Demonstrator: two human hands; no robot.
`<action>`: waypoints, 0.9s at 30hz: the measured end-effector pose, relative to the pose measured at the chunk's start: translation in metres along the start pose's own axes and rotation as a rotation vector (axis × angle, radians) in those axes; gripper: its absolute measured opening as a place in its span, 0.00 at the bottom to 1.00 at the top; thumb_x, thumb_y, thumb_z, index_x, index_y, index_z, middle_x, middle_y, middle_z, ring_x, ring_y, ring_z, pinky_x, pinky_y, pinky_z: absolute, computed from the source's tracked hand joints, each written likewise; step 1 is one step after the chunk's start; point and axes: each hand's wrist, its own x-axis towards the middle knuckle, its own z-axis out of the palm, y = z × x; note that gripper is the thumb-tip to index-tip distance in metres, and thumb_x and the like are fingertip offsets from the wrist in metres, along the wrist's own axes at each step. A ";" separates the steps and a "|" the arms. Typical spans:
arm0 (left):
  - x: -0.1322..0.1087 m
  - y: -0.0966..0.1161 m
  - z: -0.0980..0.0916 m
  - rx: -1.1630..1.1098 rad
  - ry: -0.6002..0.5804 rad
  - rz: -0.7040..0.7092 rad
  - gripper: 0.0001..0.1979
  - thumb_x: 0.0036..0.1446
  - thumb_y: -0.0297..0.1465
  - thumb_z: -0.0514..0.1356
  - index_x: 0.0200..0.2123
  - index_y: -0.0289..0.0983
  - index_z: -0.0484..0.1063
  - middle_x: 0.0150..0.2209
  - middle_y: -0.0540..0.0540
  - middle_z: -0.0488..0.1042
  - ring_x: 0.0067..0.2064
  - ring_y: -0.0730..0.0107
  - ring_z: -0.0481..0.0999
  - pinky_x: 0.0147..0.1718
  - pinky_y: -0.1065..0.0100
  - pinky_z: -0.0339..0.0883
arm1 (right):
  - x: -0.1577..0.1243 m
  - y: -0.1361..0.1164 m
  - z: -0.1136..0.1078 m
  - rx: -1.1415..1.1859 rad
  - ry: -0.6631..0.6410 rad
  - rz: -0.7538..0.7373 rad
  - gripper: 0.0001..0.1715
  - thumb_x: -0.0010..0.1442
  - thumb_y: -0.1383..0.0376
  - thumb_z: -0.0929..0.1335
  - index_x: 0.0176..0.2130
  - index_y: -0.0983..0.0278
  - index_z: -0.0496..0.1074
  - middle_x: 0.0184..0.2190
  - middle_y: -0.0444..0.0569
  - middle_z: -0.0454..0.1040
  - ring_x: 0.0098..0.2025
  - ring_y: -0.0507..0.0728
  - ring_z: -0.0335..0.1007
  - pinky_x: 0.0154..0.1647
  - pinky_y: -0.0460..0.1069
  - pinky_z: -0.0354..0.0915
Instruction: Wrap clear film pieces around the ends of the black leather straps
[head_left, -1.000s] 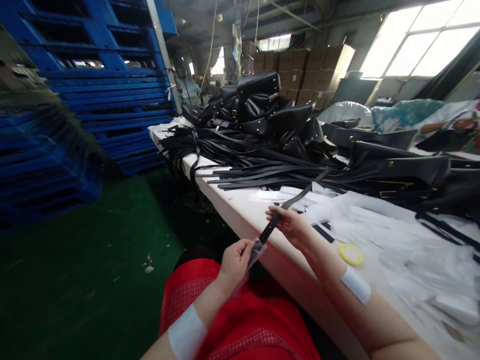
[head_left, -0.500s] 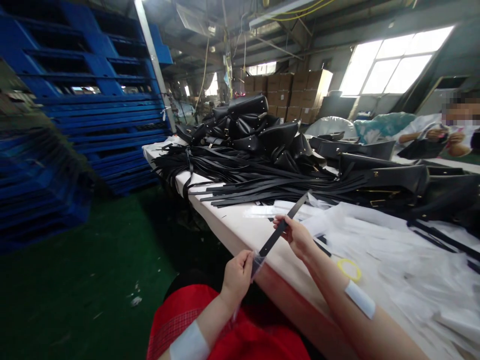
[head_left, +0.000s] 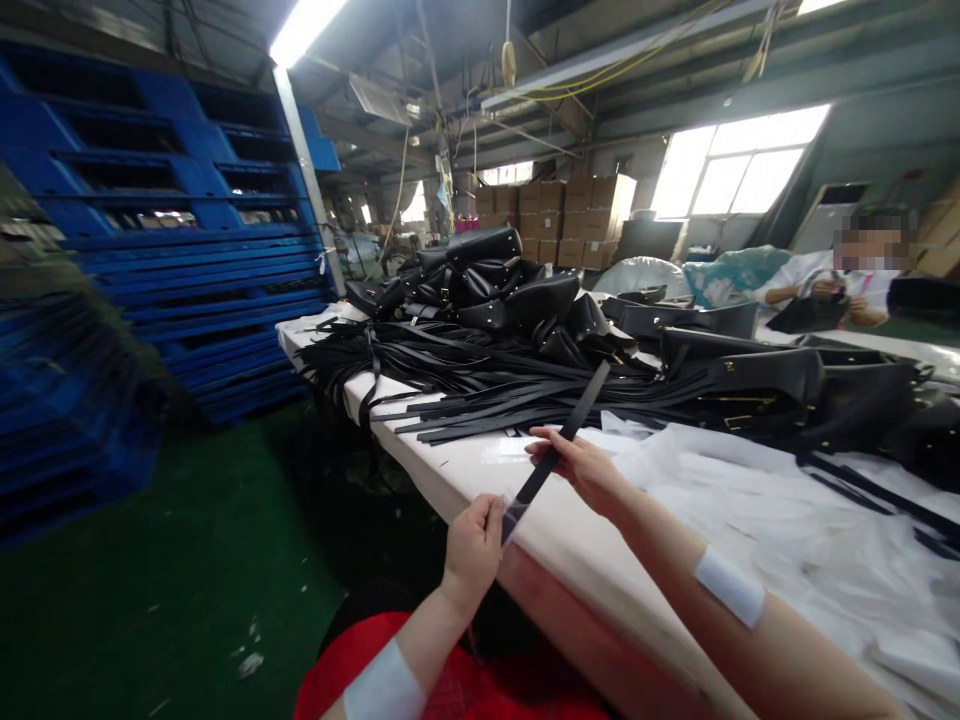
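Both hands are on a flat black strap (head_left: 546, 474) that slants up and away over the table's near edge. Its lower end is inside a clear plastic sleeve (head_left: 513, 514). My left hand (head_left: 472, 548) is closed round the sleeve and the strap end in it. Higher up, my right hand (head_left: 581, 470) has the strap between thumb and fingers, and the far end sticks out free beyond it. Just past the hands lies a pile of similar black straps (head_left: 480, 400) on the white-covered table (head_left: 450, 458).
Black bags (head_left: 480, 285) are heaped behind the straps, and more bags (head_left: 772, 385) lie to the right. Thin white sheets (head_left: 750, 500) cover the table's right side. Blue pallets (head_left: 202, 260) stand stacked at left. Across the table a person (head_left: 806, 290) handles a black bag.
My view has tilted up slightly. The strap hole seen above my left hand no longer shows. My right fingers are straighter on the strap. The yellow ring is out of sight.
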 end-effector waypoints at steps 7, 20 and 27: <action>0.032 0.037 -0.008 -0.006 0.093 0.110 0.15 0.65 0.37 0.49 0.30 0.40 0.71 0.24 0.48 0.73 0.27 0.66 0.72 0.30 0.69 0.60 | -0.015 -0.044 0.027 -0.245 -0.128 -0.195 0.26 0.55 0.48 0.72 0.46 0.63 0.77 0.38 0.53 0.81 0.42 0.59 0.75 0.49 0.55 0.67; 0.054 0.100 -0.041 -0.182 0.083 0.292 0.13 0.65 0.36 0.52 0.34 0.39 0.74 0.32 0.46 0.79 0.33 0.66 0.76 0.33 0.70 0.64 | -0.043 -0.099 0.072 -0.456 -0.289 -0.237 0.34 0.59 0.39 0.64 0.43 0.63 0.80 0.49 0.53 0.78 0.54 0.63 0.70 0.61 0.58 0.58; 0.049 0.117 -0.052 -0.570 -0.346 0.202 0.17 0.58 0.43 0.60 0.27 0.35 0.71 0.24 0.48 0.74 0.25 0.70 0.73 0.25 0.71 0.66 | -0.062 -0.102 0.077 -0.393 -0.361 -0.181 0.33 0.57 0.40 0.66 0.45 0.62 0.79 0.44 0.52 0.80 0.50 0.61 0.73 0.55 0.54 0.64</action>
